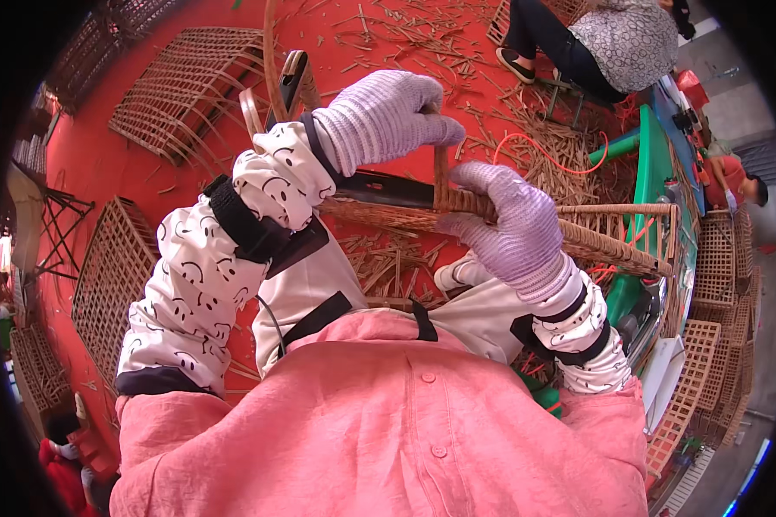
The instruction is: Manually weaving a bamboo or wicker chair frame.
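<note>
Far over on the left a flat lattice panel (112, 284) of woven cane lies on the red floor (103, 155), and another curved lattice panel (185, 86) lies further up, well apart from the person. Moving in, the left hand (386, 116), in a pale lilac knitted glove, is closed around the upper end of an upright cane strip (441, 177) that rises from the wicker frame (578, 233). Just beside it the right hand (509, 226), gloved the same way, is clamped over the woven rim of that frame, which stretches off to the right across the person's lap. Cane offcuts (388, 263) litter the floor beneath the hands. Further right stands a green table (651, 164), and at the top right another person (603, 39) sits on a stool
</note>
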Tool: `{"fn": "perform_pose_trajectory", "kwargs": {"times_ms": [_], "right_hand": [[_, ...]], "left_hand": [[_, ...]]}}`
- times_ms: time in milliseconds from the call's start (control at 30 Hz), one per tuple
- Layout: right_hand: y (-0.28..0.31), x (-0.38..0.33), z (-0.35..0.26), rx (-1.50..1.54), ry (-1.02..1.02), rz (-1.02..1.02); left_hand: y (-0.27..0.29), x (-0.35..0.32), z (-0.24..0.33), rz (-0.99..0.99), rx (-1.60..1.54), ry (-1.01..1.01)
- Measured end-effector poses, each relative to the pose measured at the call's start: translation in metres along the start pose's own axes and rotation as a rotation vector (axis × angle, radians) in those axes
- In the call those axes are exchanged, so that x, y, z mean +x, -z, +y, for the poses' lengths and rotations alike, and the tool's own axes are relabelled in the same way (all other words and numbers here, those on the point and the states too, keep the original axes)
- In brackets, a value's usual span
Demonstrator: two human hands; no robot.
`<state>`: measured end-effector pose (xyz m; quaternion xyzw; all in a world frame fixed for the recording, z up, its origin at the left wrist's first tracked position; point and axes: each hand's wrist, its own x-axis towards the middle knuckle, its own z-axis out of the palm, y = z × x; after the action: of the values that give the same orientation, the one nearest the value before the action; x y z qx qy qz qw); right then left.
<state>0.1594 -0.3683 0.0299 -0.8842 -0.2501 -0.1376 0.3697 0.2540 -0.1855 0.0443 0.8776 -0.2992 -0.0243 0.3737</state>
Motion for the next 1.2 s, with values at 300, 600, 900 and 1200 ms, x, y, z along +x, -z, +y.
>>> {"fn": "perform_pose_trajectory", "kwargs": {"times_ms": [300,600,900,1200], "right_hand": [[0.0,0.006,-0.006,-0.211,0.042,-0.089],[0.008,0.024,-0.008,-0.107,-0.081,-0.325],[0.01,0.033,0.005,0.117,-0.247,-0.461],[0.013,0.032,0.002,0.11,-0.229,-0.45]], "left_hand": [[-0.01,0.01,-0.003,0.092,0.148,-0.162],[-0.003,-0.025,0.022,0.354,0.021,-0.106],[-0.048,-0.122,0.037,0.158,-0.788,0.423],[-0.071,-0.115,0.025,0.086,-1.125,0.359]]}}
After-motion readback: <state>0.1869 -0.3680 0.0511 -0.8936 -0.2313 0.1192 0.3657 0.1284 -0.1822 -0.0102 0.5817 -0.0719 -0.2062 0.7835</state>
